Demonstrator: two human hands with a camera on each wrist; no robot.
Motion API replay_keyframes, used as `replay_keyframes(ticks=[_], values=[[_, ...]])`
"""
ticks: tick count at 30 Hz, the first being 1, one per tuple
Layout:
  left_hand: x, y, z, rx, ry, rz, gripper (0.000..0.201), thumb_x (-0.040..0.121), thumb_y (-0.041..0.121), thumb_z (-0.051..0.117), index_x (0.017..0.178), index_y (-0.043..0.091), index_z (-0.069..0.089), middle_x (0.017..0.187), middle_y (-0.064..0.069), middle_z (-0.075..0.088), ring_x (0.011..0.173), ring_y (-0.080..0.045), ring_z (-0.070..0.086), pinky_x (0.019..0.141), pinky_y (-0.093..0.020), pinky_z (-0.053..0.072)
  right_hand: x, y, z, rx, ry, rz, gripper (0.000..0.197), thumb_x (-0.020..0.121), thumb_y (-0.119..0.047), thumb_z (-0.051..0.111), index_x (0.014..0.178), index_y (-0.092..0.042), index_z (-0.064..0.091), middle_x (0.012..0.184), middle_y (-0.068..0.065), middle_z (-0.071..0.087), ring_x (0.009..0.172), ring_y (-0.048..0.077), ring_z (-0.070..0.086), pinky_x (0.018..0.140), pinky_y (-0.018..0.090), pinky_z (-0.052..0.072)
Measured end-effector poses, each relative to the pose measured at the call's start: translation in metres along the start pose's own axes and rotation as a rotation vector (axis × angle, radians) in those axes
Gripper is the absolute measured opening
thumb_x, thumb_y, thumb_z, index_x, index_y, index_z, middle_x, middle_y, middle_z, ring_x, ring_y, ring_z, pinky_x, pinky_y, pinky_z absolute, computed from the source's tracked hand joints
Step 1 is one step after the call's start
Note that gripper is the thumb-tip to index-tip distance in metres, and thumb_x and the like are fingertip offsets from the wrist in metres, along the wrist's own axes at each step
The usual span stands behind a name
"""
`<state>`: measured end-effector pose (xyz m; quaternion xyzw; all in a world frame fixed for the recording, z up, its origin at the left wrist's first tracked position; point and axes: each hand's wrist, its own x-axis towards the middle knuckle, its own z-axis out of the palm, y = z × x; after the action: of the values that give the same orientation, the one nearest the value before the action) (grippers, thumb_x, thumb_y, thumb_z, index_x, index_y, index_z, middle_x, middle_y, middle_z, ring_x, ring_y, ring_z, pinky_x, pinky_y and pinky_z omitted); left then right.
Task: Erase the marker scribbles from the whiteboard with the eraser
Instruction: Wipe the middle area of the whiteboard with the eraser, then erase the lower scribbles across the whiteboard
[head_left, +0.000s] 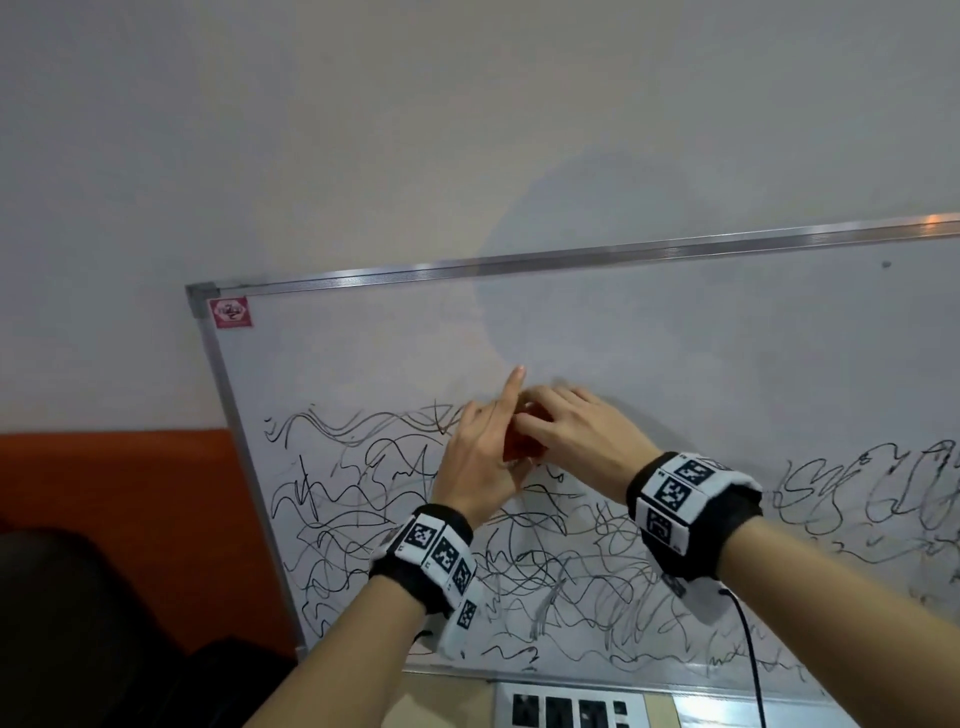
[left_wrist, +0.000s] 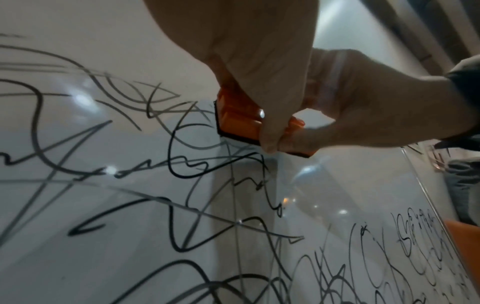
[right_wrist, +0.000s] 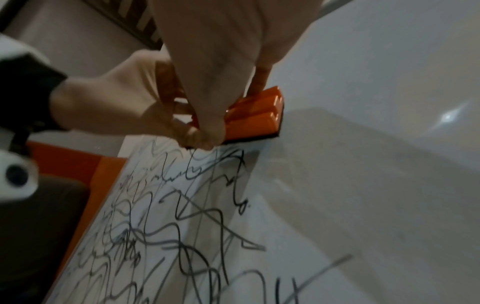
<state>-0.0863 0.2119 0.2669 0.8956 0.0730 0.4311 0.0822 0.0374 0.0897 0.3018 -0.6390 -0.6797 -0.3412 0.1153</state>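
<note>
Both hands (head_left: 524, 441) grip the eraser (left_wrist: 239, 121) on the whiteboard (head_left: 675, 322), mid-wipe; next, sweep down across the scribbles (head_left: 363, 499).

A: How many things do you have before you?
B: You have 1 whiteboard (head_left: 675, 332), 1 orange eraser (left_wrist: 241, 121) and 2 hands on it: 1 left hand (head_left: 480, 462), 1 right hand (head_left: 576, 431).
A: And on your wrists?
B: 2 marker bands (head_left: 434, 558), 1 per wrist. 1 sticker (head_left: 232, 312) sits in the board's corner.
</note>
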Motion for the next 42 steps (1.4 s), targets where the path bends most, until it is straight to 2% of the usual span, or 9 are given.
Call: replay_keyframes(ticks=[7, 12, 15, 18, 22, 26, 30, 37, 42], values=[[0.016, -0.020, -0.031, -0.021, -0.005, 0.082, 0.085, 0.078, 0.034, 0.077, 0.149, 0.012, 0.036, 0.130, -0.007, 0.053, 0.119, -0.021, 0.049, 0.103, -0.037, 0.045, -0.007, 0.009, 0.015, -0.128, 0.146, 0.098, 0.058, 0.078, -0.012, 0.070, 0.134, -0.026, 0.059, 0.124, 0.018, 0.057, 0.097, 0.038, 0.056, 0.080, 0.050, 0.047], [0.021, -0.063, -0.048, 0.346, -0.051, 0.039, 0.073, 0.092, 0.046, 0.044, 0.156, 0.024, 0.017, 0.165, -0.006, 0.003, 0.152, -0.020, 0.002, 0.121, -0.055, 0.002, -0.023, 0.021, 0.032, -0.180, 0.182, 0.164, 0.076, 0.069, -0.001, 0.082, 0.136, -0.029, 0.058, 0.138, 0.014, 0.050, 0.108, 0.036, 0.044, 0.081, 0.053, 0.042], [0.017, -0.071, -0.047, 0.414, -0.168, 0.047, 0.085, 0.090, 0.054, 0.044, 0.157, 0.023, 0.002, 0.164, -0.005, -0.013, 0.151, -0.022, -0.012, 0.118, -0.061, 0.002, -0.051, 0.021, 0.047, -0.228, 0.071, -0.024, 0.076, 0.070, 0.000, 0.071, 0.138, -0.029, 0.056, 0.145, 0.010, 0.048, 0.115, 0.033, 0.043, 0.083, 0.053, 0.042], [0.016, -0.068, -0.045, 0.504, -0.201, 0.048, 0.102, 0.083, 0.074, 0.041, 0.157, 0.018, -0.003, 0.163, -0.011, -0.015, 0.150, -0.028, -0.013, 0.117, -0.063, 0.000, -0.055, 0.026, 0.040, -0.325, 0.041, -0.125, 0.065, 0.076, -0.005, 0.063, 0.136, -0.030, 0.058, 0.143, 0.006, 0.052, 0.116, 0.030, 0.045, 0.085, 0.048, 0.037], [0.017, -0.065, -0.043, 0.551, -0.229, 0.027, 0.121, 0.072, 0.089, 0.040, 0.157, 0.016, -0.004, 0.162, -0.013, -0.016, 0.150, -0.031, -0.013, 0.117, -0.064, 0.000, -0.044, 0.013, 0.043, -0.305, 0.179, 0.128, 0.066, 0.076, -0.005, 0.066, 0.136, -0.032, 0.058, 0.145, 0.003, 0.047, 0.113, 0.030, 0.046, 0.083, 0.046, 0.035], [0.016, -0.066, -0.045, 0.564, -0.265, 0.013, 0.127, 0.066, 0.092, 0.043, 0.156, 0.018, -0.007, 0.162, -0.011, -0.018, 0.150, -0.030, -0.015, 0.117, -0.063, 0.003, -0.075, 0.009, 0.056, -0.293, 0.031, -0.118, 0.063, 0.079, -0.007, 0.064, 0.136, -0.032, 0.058, 0.146, -0.002, 0.050, 0.112, 0.027, 0.049, 0.082, 0.045, 0.038], [0.017, -0.063, -0.045, 0.578, -0.284, -0.010, 0.129, 0.063, 0.093, 0.042, 0.156, 0.018, -0.008, 0.162, -0.011, -0.019, 0.149, -0.030, -0.016, 0.118, -0.062, 0.000, -0.074, 0.007, 0.053, -0.270, 0.098, 0.089, 0.052, 0.086, -0.012, 0.047, 0.131, -0.034, 0.062, 0.142, -0.002, 0.054, 0.110, 0.027, 0.048, 0.082, 0.043, 0.036], [0.016, -0.064, -0.046, 0.556, -0.285, 0.002, 0.131, 0.063, 0.092, 0.048, 0.157, 0.019, -0.007, 0.162, -0.010, -0.019, 0.149, -0.030, -0.016, 0.118, -0.062, 0.002, -0.097, 0.021, 0.053, -0.279, 0.131, 0.007, 0.042, 0.104, -0.013, 0.035, 0.130, -0.032, 0.063, 0.140, -0.005, 0.056, 0.113, 0.024, 0.053, 0.084, 0.043, 0.039], [0.017, -0.061, -0.043, 0.605, -0.295, -0.030, 0.132, 0.060, 0.094, 0.043, 0.157, 0.018, -0.007, 0.162, -0.012, -0.018, 0.149, -0.031, -0.016, 0.118, -0.062, 0.001, -0.076, 0.003, 0.056, -0.242, 0.153, 0.029, 0.049, 0.086, -0.013, 0.056, 0.130, -0.034, 0.062, 0.140, -0.003, 0.055, 0.107, 0.025, 0.052, 0.081, 0.042, 0.035]])
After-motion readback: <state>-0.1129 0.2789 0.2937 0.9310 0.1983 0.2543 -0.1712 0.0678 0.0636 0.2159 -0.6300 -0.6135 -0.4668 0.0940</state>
